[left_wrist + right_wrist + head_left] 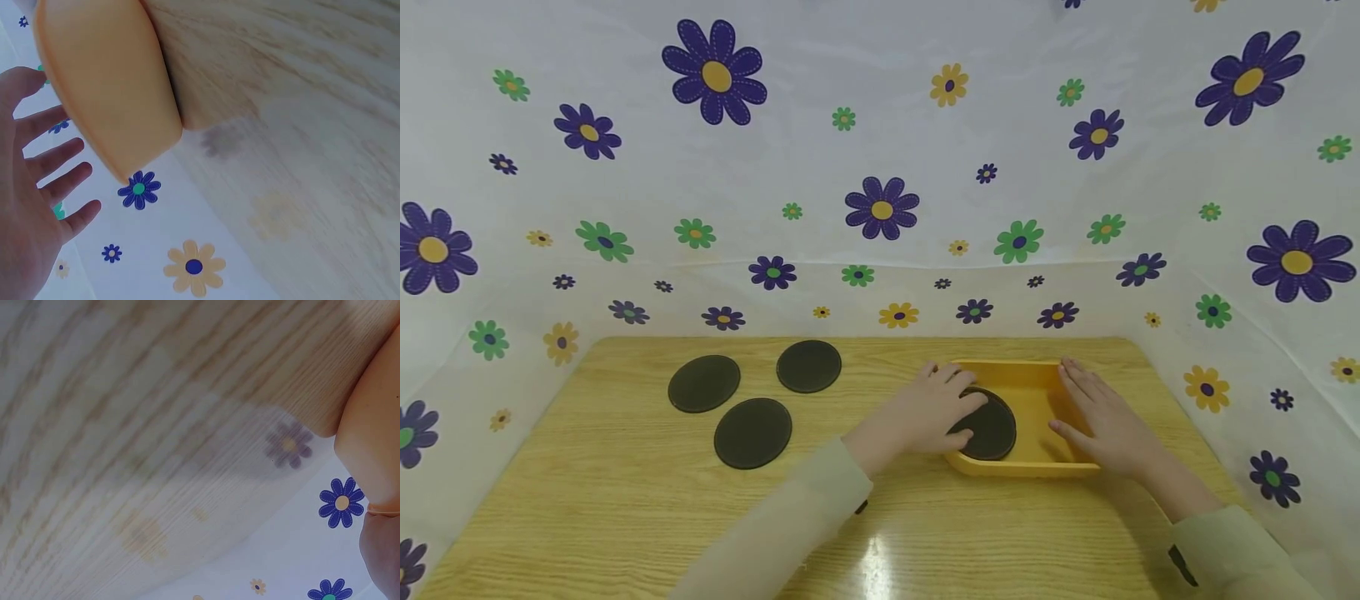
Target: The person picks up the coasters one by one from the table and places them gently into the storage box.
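A shallow orange-yellow tray (1033,468) stands at the table's right side. One thin, round black disc (996,429), like a coaster, is inside its left end. My left hand (936,408) reaches over the tray's left rim, with thumb and forefinger over that disc and partly hiding it. In the left wrist view, this hand's fingers (59,181) are spread and loosely bent beside the tray's outer wall (112,87). My right hand (1105,425) lies over the right rim with fairly straight fingers, the thumb towards the inside. Only a bit of it shows in the right wrist view.
Three similar black discs, a left one (703,383), a back one (808,367) and a front one (752,433), lie flat on the wood-grain table (625,517). A white flowered cloth (790,158) encloses the back and sides.
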`<state>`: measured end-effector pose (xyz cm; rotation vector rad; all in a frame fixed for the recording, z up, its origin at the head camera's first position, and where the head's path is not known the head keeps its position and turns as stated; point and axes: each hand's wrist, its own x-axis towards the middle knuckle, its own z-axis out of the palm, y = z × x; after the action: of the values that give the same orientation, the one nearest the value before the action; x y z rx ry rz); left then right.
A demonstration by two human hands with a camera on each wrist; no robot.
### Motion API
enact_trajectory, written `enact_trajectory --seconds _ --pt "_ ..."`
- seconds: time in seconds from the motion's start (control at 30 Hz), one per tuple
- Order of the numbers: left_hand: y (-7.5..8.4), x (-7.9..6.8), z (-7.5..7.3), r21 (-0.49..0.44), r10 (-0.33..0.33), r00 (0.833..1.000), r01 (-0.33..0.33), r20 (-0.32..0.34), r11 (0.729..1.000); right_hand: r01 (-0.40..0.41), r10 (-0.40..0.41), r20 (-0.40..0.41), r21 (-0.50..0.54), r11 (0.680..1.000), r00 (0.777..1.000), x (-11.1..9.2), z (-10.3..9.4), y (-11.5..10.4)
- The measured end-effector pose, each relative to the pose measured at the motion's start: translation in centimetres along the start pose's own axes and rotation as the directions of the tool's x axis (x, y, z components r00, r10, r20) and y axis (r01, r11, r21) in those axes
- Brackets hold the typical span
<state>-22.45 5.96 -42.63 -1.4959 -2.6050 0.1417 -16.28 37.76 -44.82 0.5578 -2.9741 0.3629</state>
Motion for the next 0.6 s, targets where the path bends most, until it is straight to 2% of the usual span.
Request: enact_trajectory --seconds 0.17,0.27,0.43,0.6 --pt "-0.4 -1.9 -0.4 0.038 -0.027 0.999 0.028 -0.03 0.999 0.002 -0.002 -0.005 0.001 1.0 1.0 -0.1 0.0 0.0" --pt "-0.7 -3.1 -0.3 0.043 -0.049 0.998 0.05 -0.027 0.998 0.01 -0.011 -0.01 -0.005 1.0 1.0 -0.1 0.0 0.0" --pt "-1.3 -5.2 -0.3 -0.003 -0.087 0.996 0.087 -0.014 0.996 0.014 -0.014 -0.017 -0.009 1.0 1.0 -0.1 0.0 0.0" --pt "-2.1 -7.6 0.1 -0.054 -0.108 0.993 0.105 -0.041 0.993 0.002 -0.003 -0.004 -0.009 1.0 1.0 0.0 -0.1 -0.1"
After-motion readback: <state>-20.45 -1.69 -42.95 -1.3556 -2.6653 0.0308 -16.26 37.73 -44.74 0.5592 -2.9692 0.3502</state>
